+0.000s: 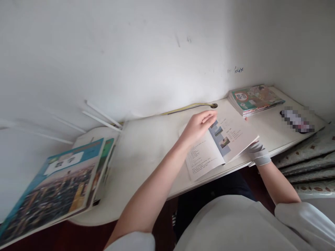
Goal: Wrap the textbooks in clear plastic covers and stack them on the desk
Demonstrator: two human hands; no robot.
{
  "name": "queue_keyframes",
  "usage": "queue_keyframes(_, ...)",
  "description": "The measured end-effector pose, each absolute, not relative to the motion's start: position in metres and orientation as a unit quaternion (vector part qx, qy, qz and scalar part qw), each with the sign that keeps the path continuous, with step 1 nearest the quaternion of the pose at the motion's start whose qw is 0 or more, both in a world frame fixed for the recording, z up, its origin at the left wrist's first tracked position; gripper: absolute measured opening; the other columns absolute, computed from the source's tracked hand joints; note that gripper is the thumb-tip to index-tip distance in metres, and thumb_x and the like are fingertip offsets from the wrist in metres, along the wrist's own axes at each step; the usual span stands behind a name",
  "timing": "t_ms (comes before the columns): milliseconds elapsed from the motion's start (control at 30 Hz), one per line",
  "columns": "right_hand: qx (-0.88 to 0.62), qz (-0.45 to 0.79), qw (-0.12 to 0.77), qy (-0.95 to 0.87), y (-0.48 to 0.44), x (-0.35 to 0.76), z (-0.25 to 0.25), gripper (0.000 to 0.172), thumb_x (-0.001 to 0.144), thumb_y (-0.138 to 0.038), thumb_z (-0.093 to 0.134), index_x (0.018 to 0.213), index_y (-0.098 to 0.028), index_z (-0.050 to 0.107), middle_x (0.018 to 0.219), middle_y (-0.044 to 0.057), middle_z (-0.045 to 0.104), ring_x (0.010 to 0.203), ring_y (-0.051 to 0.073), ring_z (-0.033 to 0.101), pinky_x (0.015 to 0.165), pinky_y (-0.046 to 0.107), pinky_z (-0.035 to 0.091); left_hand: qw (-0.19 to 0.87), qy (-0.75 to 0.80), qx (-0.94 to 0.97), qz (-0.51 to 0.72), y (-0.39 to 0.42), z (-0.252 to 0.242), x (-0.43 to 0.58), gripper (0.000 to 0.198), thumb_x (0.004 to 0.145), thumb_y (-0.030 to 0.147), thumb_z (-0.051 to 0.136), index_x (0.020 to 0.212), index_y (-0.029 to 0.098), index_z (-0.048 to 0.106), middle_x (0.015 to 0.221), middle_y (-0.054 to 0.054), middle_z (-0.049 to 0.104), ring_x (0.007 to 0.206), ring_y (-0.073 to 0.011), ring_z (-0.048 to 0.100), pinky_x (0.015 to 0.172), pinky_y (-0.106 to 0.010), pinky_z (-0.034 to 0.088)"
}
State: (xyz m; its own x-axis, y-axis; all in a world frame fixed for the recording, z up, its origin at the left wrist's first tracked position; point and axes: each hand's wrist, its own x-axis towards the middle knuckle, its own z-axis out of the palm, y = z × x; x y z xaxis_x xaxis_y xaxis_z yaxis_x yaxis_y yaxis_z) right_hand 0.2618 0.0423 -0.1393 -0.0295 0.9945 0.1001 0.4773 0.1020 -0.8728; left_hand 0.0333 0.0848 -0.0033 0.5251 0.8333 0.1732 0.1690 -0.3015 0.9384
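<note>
An open book [235, 139] lies tilted over the front part of the white desk, its left page full of text and its right page showing small photos beside text. My left hand [200, 126] is over the book's upper left part, fingers curled and pressed together near the inner fold; whether a page is between them is hidden. At the book's right edge, my right hand [258, 150], in a grey and white covering, grips it from beneath. A fingertip shows past the far edge, and the other fingers are mostly hidden under the pages.
Stacked books [256, 99] with a green cover sit at the back right, near a pixelated dark-edged object [297, 120]. Larger books with a city cover [52, 188] stand at the left beside white rods [102, 120]. Cables [188, 107] run to a desk hole. Patterned curtain [309, 160] hangs right.
</note>
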Motion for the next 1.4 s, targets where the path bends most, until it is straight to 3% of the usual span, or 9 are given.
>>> queue_keyframes(100,-0.528,0.496,0.449,-0.523,0.04,0.293,-0.133,0.079,0.084,-0.069,0.012,0.122,-0.015,0.056,0.106,0.013,0.069,0.106,0.027,0.061,0.091,0.044,0.045,0.41,0.411,0.701,0.414,0.085,-0.029,0.005,0.037,0.079,0.046,0.059,0.103,0.019,0.064,0.116,-0.008,0.064,0.114,-0.0241,0.056,0.1,-0.038,0.041)
queue_keyframes(200,-0.489,0.595,0.479,-0.421,0.039,0.312,-0.132,0.057,0.075,-0.053,0.053,0.12,-0.017,0.054,0.11,0.009,0.068,0.097,0.026,0.064,0.086,0.042,0.048,0.393,0.5,0.57,0.52,0.086,-0.065,-0.026,0.035,0.078,0.039,0.061,0.107,0.02,0.06,0.127,-0.008,0.056,0.122,-0.0226,0.048,0.103,-0.035,0.036)
queue_keyframes(333,-0.522,0.586,0.495,-0.373,0.038,0.319,-0.139,0.062,0.056,-0.019,0.068,0.116,-0.02,0.053,0.109,0.005,0.068,0.089,0.02,0.066,0.082,0.036,0.049,0.544,0.557,0.316,0.542,0.08,-0.094,-0.038,0.037,0.082,0.036,0.055,0.117,0.022,0.051,0.142,-0.009,0.038,0.12,-0.0223,0.05,0.092,-0.034,0.045)
queue_keyframes(567,-0.559,0.544,0.498,-0.378,0.036,0.318,-0.143,0.064,0.06,-0.022,0.064,0.122,-0.021,0.051,0.101,0.003,0.07,0.081,0.017,0.066,0.074,0.031,0.051,0.761,0.319,0.424,0.373,0.067,-0.073,0.009,0.084,0.08,0.075,0.009,0.116,0.017,0.059,0.113,-0.016,0.064,0.109,-0.0298,0.057,0.091,-0.047,0.044)
queue_keyframes(633,-0.563,0.541,0.491,-0.387,0.034,0.316,-0.14,0.065,0.06,-0.025,0.067,0.124,-0.022,0.051,0.095,0.001,0.071,0.075,0.017,0.066,0.07,0.031,0.052,0.693,0.308,0.581,0.297,0.064,-0.075,0.021,0.083,0.082,0.073,0.009,0.124,0.02,0.055,0.123,-0.013,0.06,0.122,-0.0291,0.049,0.101,-0.048,0.036)
queue_keyframes(767,-0.559,0.544,0.468,-0.415,0.03,0.307,-0.13,0.049,0.057,-0.029,0.074,0.104,-0.018,0.066,0.081,0.001,0.072,0.071,0.02,0.066,0.07,0.033,0.053,0.307,0.479,0.806,0.165,0.058,-0.108,0.026,0.071,0.089,0.061,0.023,0.139,0.013,0.037,0.149,-0.013,0.03,0.14,-0.0296,0.018,0.112,-0.046,0.018)
queue_keyframes(900,-0.584,0.528,0.459,-0.412,0.029,0.301,-0.125,0.045,0.057,-0.033,0.076,0.098,-0.015,0.07,0.077,-0.001,0.072,0.072,0.021,0.066,0.072,0.032,0.054,0.107,0.514,0.851,0.023,0.049,-0.147,0.018,0.074,0.091,0.057,0.024,0.145,0.006,0.02,0.152,-0.016,0.016,0.14,-0.0328,0.011,0.112,-0.054,0.011)
queue_keyframes(1267,-0.615,0.5,0.44,-0.422,0.029,0.307,-0.127,0.043,0.06,-0.03,0.071,0.101,-0.017,0.069,0.079,-0.002,0.073,0.073,0.022,0.067,0.068,0.032,0.055,0.057,0.487,0.871,0.018,0.042,-0.15,0.013,0.074,0.089,0.062,0.02,0.146,0.014,0.022,0.152,-0.012,0.022,0.139,-0.0333,0.016,0.111,-0.056,0.014)
queue_keyframes(1400,-0.623,0.466,0.406,-0.48,0.029,0.318,-0.126,0.043,0.063,-0.03,0.069,0.104,-0.018,0.069,0.087,0.0,0.073,0.087,0.028,0.066,0.079,0.039,0.054,0.07,0.482,0.873,0.021,0.042,-0.15,0.012,0.074,0.089,0.062,0.021,0.146,0.016,0.02,0.152,-0.011,0.021,0.14,-0.0332,0.014,0.111,-0.057,0.013)
